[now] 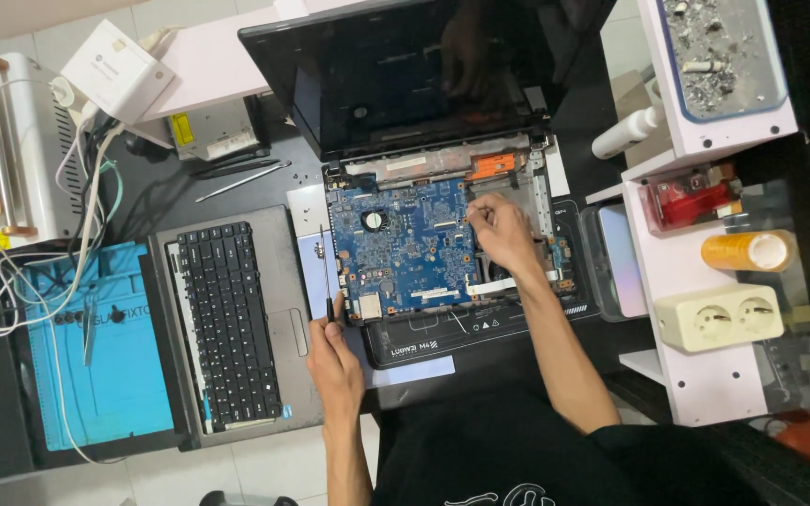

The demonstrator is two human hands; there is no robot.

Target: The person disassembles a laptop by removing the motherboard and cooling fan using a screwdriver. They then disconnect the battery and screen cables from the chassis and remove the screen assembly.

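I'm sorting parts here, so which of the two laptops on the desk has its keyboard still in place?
The grey laptop left of the left hand. The black laptop under the right hand shows its bare blue board.

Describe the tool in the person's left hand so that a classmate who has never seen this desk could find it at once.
Start at the opened laptop with its bare blue circuit board. At the board's left edge, the left hand holds a screwdriver upright. It is thin, with a dark handle, unlike the loose tweezers further up the desk.

One blue circuit board (403,245), one screwdriver (327,274), one detached keyboard (228,323), two hands.
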